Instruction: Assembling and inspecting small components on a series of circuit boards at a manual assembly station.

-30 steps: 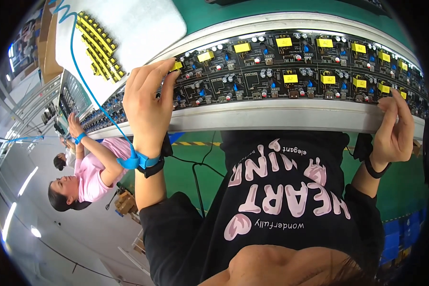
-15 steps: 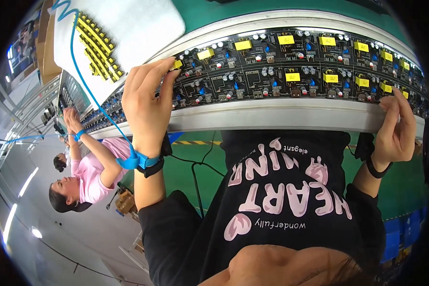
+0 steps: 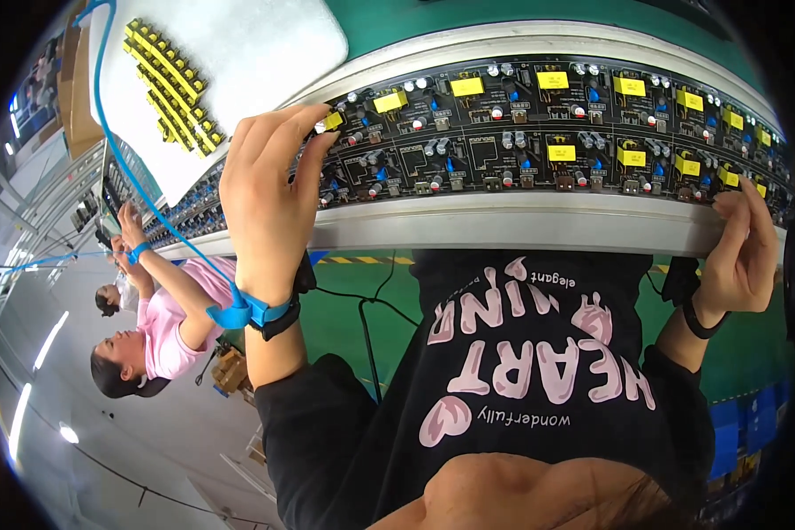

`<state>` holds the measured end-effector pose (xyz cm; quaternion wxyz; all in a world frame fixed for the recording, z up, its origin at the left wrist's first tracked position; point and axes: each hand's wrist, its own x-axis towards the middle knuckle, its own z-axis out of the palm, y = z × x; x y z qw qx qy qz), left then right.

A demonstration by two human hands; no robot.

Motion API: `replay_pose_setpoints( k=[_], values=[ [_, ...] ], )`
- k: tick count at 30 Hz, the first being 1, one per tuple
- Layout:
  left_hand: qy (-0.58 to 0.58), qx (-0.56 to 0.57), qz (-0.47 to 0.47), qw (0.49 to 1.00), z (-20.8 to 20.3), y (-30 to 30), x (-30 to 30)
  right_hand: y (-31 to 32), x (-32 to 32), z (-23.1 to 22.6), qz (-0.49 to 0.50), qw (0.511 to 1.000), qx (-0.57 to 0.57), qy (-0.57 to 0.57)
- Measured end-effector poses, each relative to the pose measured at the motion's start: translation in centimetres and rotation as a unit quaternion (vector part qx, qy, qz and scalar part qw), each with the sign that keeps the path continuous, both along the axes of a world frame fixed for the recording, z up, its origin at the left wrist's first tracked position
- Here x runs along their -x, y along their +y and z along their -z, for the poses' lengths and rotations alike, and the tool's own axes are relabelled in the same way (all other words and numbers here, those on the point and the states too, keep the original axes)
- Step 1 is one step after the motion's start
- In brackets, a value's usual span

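Observation:
Two rows of black circuit boards (image 3: 468, 115), studded with yellow block-shaped transformers, lie along a metal rail. At the left end of the far row, my left hand (image 3: 274, 177) pinches a yellow transformer (image 3: 333, 121) between thumb and fingertips, low over the board. Several spots in the near row left of the middle carry no yellow block. Off to the right, my right hand (image 3: 740, 243) has curled fingers, with the tips at the near row's edge beside another yellow transformer (image 3: 729, 177). Whatever lies between those fingertips is hidden.
A white foam sheet (image 3: 265, 44) at far left carries rows of yellow transformers (image 3: 172, 84). A blue cord (image 3: 132, 172) runs to the blue strap (image 3: 254, 311) on my left wrist. The silver rail (image 3: 503, 221) borders the boards. A co-worker in pink (image 3: 181, 309) works further left.
The boards have slid to the right along the rail. My right hand has shifted slightly right and nearer to me. My left hand keeps its pinch on the transformer, hardly moving.

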<state>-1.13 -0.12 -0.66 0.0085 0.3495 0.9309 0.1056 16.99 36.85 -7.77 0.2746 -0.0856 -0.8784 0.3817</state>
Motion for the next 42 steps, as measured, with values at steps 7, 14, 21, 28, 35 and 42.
replay_pose_setpoints(
  k=[7,14,21,28,35,42],
  values=[
    [-0.011,-0.011,0.017,1.0,0.0,0.4,0.0,-0.2,0.0,-0.7,0.024,1.0,-0.018,0.0],
    [-0.003,-0.012,-0.006,1.0,-0.3,0.1,-0.3,0.1,-0.2,0.0,0.0,1.0,0.009,0.011],
    [0.016,-0.042,-0.008,0.999,-0.1,0.1,-0.7,0.0,-1.7,0.2,0.034,0.999,0.039,-0.005],
    [-0.008,-0.071,0.005,0.997,-0.3,-0.5,-0.7,0.3,-0.4,-0.3,-0.015,1.0,0.014,-0.002],
    [0.011,0.002,-0.003,1.0,1.3,-1.5,-0.8,-0.6,2.2,1.0,-0.021,0.99,-0.089,0.103],
    [0.012,-0.061,0.069,0.996,4.6,-0.6,0.4,-0.1,1.2,-0.1,-0.032,0.992,-0.07,0.099]
  ],
)
